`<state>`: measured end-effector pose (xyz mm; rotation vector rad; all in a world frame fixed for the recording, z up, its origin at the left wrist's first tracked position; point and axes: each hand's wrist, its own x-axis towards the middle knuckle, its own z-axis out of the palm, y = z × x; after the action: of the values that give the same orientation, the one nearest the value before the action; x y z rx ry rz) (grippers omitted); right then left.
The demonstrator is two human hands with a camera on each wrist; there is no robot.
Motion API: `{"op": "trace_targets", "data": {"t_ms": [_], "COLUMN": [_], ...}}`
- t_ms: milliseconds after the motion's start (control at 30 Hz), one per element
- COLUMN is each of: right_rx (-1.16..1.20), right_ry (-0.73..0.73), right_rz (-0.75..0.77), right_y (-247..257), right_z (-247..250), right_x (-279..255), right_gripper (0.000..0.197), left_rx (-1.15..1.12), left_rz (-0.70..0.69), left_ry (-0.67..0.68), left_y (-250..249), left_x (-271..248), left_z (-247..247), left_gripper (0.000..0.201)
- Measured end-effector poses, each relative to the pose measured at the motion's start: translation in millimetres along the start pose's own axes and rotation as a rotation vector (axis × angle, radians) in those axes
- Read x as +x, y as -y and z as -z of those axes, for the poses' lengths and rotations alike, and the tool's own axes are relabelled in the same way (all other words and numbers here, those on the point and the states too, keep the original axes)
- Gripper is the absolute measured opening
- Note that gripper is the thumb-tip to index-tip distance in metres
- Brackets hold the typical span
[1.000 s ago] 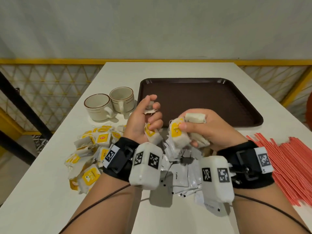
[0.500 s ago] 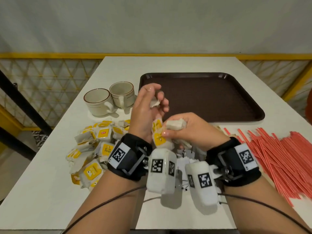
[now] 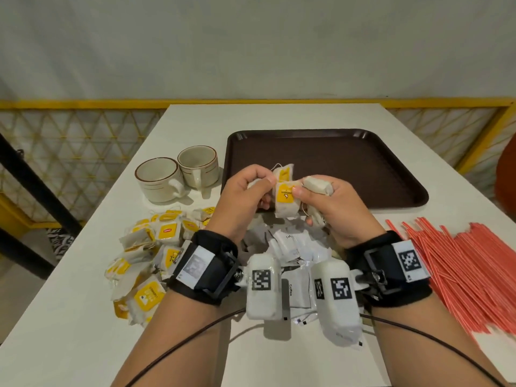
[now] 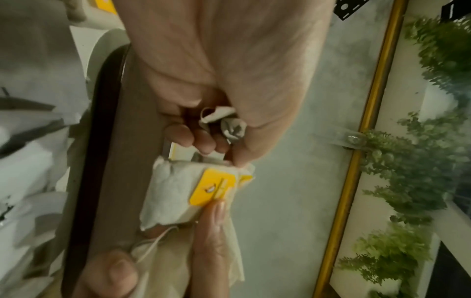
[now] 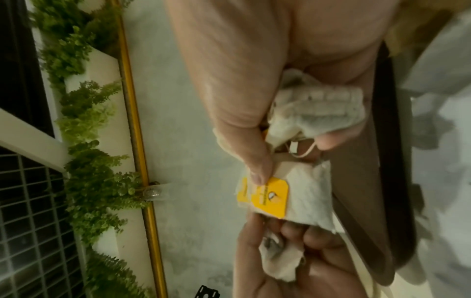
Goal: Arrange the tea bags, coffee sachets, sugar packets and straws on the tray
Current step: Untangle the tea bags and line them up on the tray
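The white table (image 3: 279,118) runs from the wall to the bottom of the head view, its right side and near corners cut off by the frame. The dark brown tray (image 3: 349,152) lies on it toward the far side, and every other place here is told from it; its bare floor is open except at the near left corner, which the hands cover. To the tray's near right, a spread of red straws (image 3: 458,263) fans out and runs past the frame edge. To its near left lies a loose heap of yellow-tagged tea bags (image 3: 156,247), and between that heap and the straws, straight toward the viewer from the tray, white coffee sachets (image 3: 293,247) lie largely hidden under the wrists and their cameras. Two cream cups (image 3: 178,174) stand just beside the tray's left rim. Over the near left corner, the left hand (image 3: 245,196) and right hand (image 3: 332,208) meet, both curled and gripping tea bags: one bag with a yellow tag (image 3: 284,198) is pinched between the two thumbs, while each palm holds further crumpled bags, their number hard to tell. Sugar packets cannot be made out among the white sachets.
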<state>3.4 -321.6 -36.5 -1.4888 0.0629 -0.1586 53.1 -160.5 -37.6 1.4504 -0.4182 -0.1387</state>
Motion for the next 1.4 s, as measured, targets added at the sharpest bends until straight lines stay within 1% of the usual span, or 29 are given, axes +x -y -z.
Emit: {"op": "trace_targets", "data": {"t_ms": [67,167,233,333,433,500,567,633,700,867,1033,1133,1267,1400], "right_rx": [-0.008,0.008,0.001,-0.002,0.034,0.048,0.051,0.047,0.059,0.037,-0.013,-0.002,0.017,0.045], "right_ry": [0.003,0.037,0.034,0.01,-0.003,-0.031,-0.091,-0.143,-0.153,-0.112,-0.141,-0.143,-0.186,-0.231], "right_rz": [0.001,-0.004,0.008,0.031,0.028,0.023,0.028,0.039,0.04,0.001,-0.001,0.01,0.018,0.025], "right_y": [-0.5,-0.1,-0.5,-0.2,1.7,2.6,1.7,0.1,-1.1,3.2,3.0,3.8,2.7,0.7], "right_z": [0.4,-3.4,-5.0,-3.2,-0.7,0.2,0.3,-0.7,-2.5,-2.3,-2.4,-4.1,-6.4,-7.1], "right_x": [0.5,-1.4,-2.0,-1.7,-1.4,-0.5,1.0,2.1,2.1,-1.1,-1.4,-2.4,-2.3,-0.8], "right_gripper": [0.023,0.015,0.012,0.014,0.017,0.016,0.01,0.004,0.003,0.002,0.004,0.005,0.006,0.005], "left_rx": [-0.002,-0.009,-0.04,-0.061,-0.051,-0.036,-0.028,0.003,0.039,0.06,0.114,0.09,0.058,0.098], "left_rz": [0.019,0.057,0.069,0.063,0.067,0.061,0.056,0.051,0.029,-0.016,-0.025,-0.017,-0.011,0.015], "left_ry": [0.02,0.062,0.043,0.017,-0.026,-0.037,-0.024,-0.019,-0.023,-0.075,-0.104,-0.117,-0.093,-0.064], "left_y": [1.5,3.1,1.5,0.0,0.5,0.8,-0.9,-2.0,-1.8,-2.3,-0.3,-0.5,-1.4,0.9], "left_x": [0.3,-0.5,-1.1,-1.5,-0.9,-0.6,-2.1,-3.6,-3.8,-3.4,-1.5,-1.0,-2.1,-2.8], "left_z": [-0.7,-4.4,-5.1,-5.3,-6.5,-6.6,-7.2,-8.7,-9.7,-5.8,-3.3,-4.0,-7.0,-8.3], "left_gripper": [0.025,0.024,0.019,0.014,0.015,0.015,0.013,0.008,0.002,0.007,0.012,0.012,0.008,0.013]}}
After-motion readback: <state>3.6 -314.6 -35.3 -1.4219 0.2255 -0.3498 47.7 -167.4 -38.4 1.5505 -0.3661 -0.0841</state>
